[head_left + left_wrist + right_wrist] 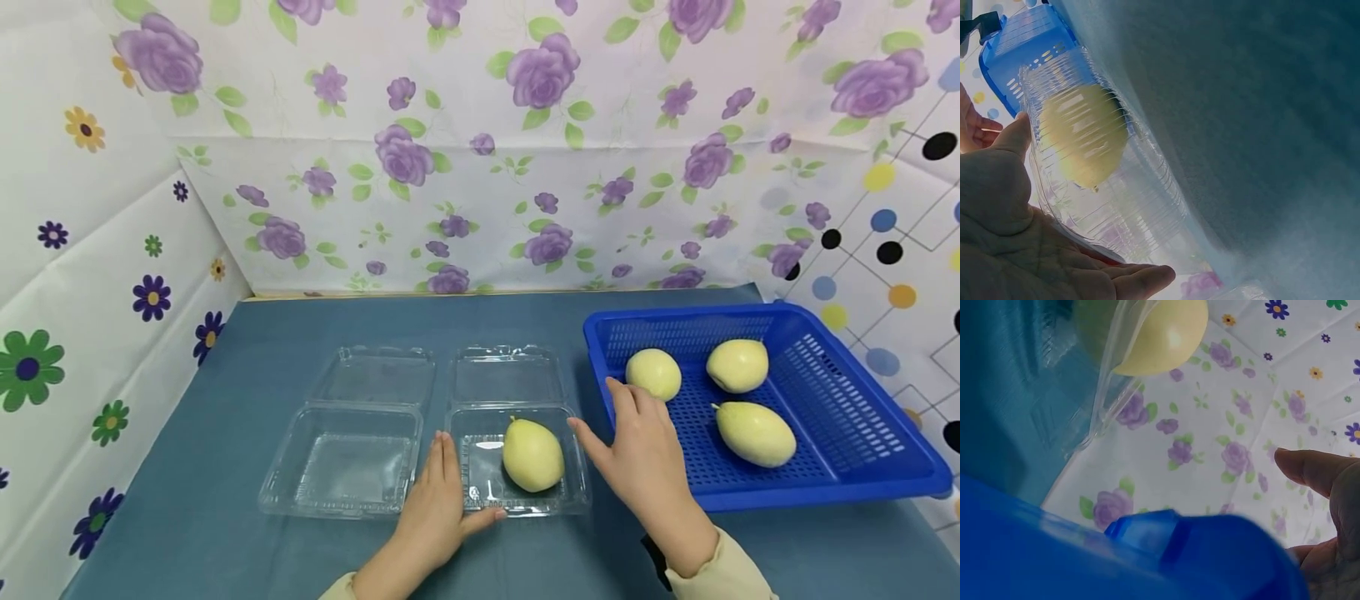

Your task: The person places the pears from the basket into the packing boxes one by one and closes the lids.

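Observation:
A yellow-green pear (pixel 532 455) lies in the base of the right clear plastic clamshell box (pixel 480 504), whose lid is folded back. My left hand (pixel 433 508) touches this box with straight fingers along its left wall and the thumb at its front edge. In the left wrist view the pear (pixel 1085 134) shows through the ribbed plastic. Over the left rim of the blue basket (pixel 847 492) my right hand (pixel 648 454) is spread with nothing in it. Its fingertips overlap the lower edge of the leftmost basket pear (pixel 653 372) in the head view.
Left of the pear's box stands another clear clamshell (pixel 352 467), lid back and without fruit. Two more pears, one at the back (pixel 738 365) and one nearer (pixel 754 433), lie in the basket. Flowered sheets (pixel 480 192) hang behind the blue-green tabletop (pixel 225 467).

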The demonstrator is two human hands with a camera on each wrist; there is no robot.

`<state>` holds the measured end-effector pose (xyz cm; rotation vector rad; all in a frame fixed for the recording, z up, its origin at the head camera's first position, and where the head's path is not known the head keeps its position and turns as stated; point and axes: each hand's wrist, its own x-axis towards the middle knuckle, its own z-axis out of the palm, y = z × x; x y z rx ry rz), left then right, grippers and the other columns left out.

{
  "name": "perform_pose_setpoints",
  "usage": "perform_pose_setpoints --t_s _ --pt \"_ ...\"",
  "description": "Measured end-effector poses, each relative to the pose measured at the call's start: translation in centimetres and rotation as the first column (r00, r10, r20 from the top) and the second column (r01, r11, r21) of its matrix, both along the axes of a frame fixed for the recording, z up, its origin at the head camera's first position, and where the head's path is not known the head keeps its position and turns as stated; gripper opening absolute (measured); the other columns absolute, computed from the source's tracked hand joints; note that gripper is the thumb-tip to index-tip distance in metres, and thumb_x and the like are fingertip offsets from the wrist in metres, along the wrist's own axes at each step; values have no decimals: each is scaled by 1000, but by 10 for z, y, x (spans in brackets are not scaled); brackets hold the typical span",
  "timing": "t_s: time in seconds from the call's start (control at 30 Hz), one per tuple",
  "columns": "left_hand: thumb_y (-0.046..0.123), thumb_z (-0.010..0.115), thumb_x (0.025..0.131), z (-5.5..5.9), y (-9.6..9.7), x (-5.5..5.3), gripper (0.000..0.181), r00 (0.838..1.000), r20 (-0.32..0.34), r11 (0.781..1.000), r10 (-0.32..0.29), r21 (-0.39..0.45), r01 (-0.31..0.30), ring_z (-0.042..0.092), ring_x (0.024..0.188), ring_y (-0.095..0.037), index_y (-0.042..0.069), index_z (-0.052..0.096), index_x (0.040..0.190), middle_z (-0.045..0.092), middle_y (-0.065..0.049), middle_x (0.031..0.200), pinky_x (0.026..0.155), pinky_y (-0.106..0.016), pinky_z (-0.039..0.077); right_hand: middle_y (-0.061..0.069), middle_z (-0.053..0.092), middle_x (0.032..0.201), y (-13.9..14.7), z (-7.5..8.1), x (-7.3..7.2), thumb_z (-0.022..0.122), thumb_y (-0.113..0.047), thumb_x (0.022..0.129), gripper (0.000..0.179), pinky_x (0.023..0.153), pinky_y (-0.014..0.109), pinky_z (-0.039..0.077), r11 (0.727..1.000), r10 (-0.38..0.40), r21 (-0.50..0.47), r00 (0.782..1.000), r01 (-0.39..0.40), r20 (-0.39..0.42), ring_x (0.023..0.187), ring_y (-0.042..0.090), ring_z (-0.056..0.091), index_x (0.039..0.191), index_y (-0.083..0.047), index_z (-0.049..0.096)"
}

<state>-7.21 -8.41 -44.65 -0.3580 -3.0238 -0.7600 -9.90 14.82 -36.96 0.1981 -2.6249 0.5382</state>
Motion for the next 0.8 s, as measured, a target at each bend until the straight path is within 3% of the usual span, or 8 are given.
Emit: perform_pose_setpoints --t_s 0.27,0.53,0.8 --pt "58 71 74 2 -1 -3 113 999 -33 1000 3 -7 -4 28 135 -50 -20 23 141 24 -39 145 101 -56 40 27 60 109 10 0 -3 82 -33 73 64 83 54 46 999 -31 26 999 32 -42 99 43 56 118 6 59" --pt "56 73 73 1 1 -2 114 1000 13 999 14 29 -14 26 136 -50 -18 21 142 22 -38 147 102 -58 38 26 59 107 20 -6 -1 81 -35 74 64 76 53 47 997 -43 63 998 46 -53 94 43 56 118 5 60" --pt "56 73 73 -1 -1 1 114 1000 -1 1000 7 29 -7 27 135 -50 -19 22 141 23 -39 146 101 -58 38 29 58 108 32 -9 -2 79 -40 75 68 73 54 46 991 -107 86 994 105 20 93 45 55 121 4 57"
